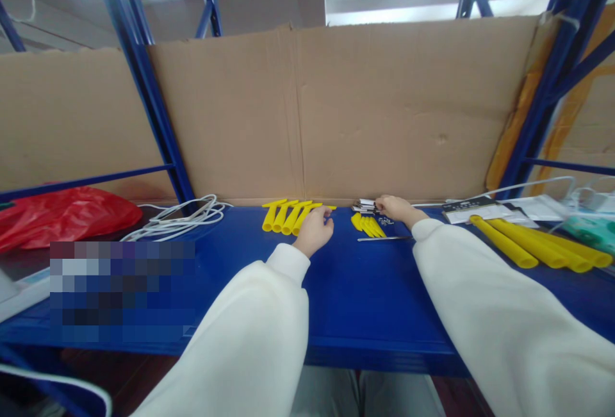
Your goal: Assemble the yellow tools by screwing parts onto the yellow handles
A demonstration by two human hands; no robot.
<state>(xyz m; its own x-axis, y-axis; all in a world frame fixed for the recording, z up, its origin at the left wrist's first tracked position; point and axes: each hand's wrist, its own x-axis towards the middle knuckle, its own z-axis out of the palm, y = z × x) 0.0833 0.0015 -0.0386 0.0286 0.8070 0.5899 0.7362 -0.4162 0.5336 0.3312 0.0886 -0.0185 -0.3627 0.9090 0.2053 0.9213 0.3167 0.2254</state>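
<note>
My left hand [316, 230] is at the right end of a row of yellow T-shaped pieces [289, 217] with hollow tube handles. Its curled fingers cover most of the last piece, whose yellow top shows just beyond them. My right hand [394, 207] reaches to the back of the shelf, fingertips pinched together beside a small pile of black and white pieces [365, 205]. What lies between those fingertips is too small to make out. Just in front are several short yellow pieces [369, 226], some tiny loose parts [384, 220] and a thin metal tool [382, 238].
Several long yellow tubes [538, 247] lie at the right, beside black and white packets [471, 209]. A coiled white cable [180, 218] and a red plastic bag [72, 215] are at the left. Cardboard [360, 109] stands behind the blue shelf [365, 295], between blue posts [154, 103].
</note>
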